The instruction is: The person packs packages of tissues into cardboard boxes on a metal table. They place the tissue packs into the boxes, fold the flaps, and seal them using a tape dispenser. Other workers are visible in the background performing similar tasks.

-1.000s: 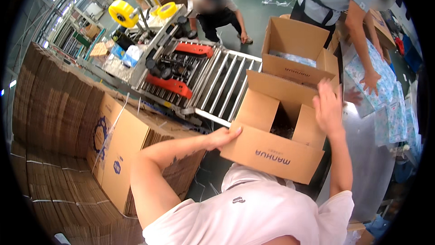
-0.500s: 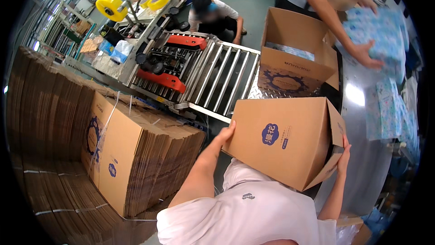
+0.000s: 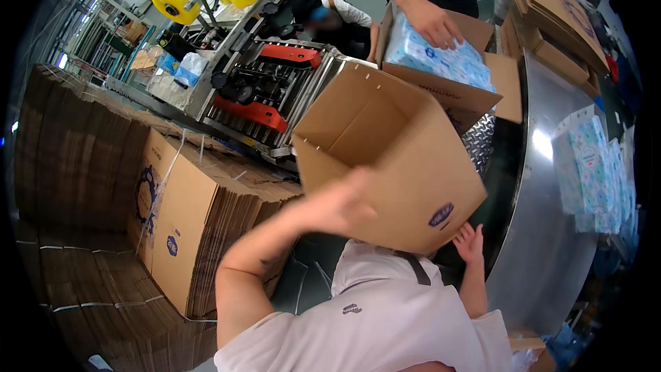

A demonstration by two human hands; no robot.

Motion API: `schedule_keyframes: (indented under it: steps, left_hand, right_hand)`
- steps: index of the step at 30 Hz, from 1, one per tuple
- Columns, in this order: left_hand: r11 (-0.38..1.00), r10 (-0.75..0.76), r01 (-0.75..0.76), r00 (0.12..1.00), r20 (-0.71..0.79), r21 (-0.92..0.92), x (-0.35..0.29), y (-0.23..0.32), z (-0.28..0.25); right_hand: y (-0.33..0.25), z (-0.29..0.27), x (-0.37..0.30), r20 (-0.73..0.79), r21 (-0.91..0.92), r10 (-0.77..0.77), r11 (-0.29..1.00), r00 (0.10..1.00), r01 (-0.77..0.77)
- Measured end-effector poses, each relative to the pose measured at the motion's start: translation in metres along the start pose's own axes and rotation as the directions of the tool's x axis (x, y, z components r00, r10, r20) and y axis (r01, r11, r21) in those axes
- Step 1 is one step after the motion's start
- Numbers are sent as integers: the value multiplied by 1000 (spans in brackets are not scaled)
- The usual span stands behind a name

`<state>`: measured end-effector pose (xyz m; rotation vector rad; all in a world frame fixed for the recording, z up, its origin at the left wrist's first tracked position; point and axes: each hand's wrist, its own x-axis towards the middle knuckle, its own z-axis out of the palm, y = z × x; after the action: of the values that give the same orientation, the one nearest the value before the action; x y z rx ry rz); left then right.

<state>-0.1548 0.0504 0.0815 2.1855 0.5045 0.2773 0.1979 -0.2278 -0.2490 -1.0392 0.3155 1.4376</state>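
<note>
A cardboard box (image 3: 420,172) stands tilted in front of me, its open mouth turned up and to the left. Over the near rim of its opening lies my left hand (image 3: 344,200), its fingers smeared by motion. At the box's lower right corner is my right hand (image 3: 469,242), fingers stretched and spread, at or touching the cardboard. Just beyond stands a second open carton (image 3: 507,86). A blue-and-white soft pack (image 3: 420,55) fills its mouth, with a co-worker's hand (image 3: 432,22) on top.
Flattened cartons (image 3: 186,234) are stacked at left. A roller conveyor with a red-sided machine (image 3: 251,114) lies ahead, a crouching person (image 3: 344,24) behind it. On the right, a metal table (image 3: 544,234) carries more blue packs (image 3: 589,172). Folded cardboard (image 3: 554,7) sits at the far right.
The box has turned so its opening shows and moved toward the conveyor. My left hand has shifted onto its rim. The co-worker's blue packs have moved from the table into the second carton.
</note>
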Motion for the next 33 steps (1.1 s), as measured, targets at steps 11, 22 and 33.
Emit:
schedule_keyframes:
  steps: [11,22,33]
  left_hand:
    - [910,162,-79,971,-174,406,25,-9,102]
    - [839,-533,518,844,-54,-167,20,-119,87]
    - [887,-379,338,922,-78,-314,56,-117,122]
  right_hand:
    - [-49,200,-123,340,-932,-709,-164,618,324]
    - [-64,136,-77,89,-833,-664,-458,743,-309]
    - [-56,78,-7,-5,-971,-309,-224,951,-78]
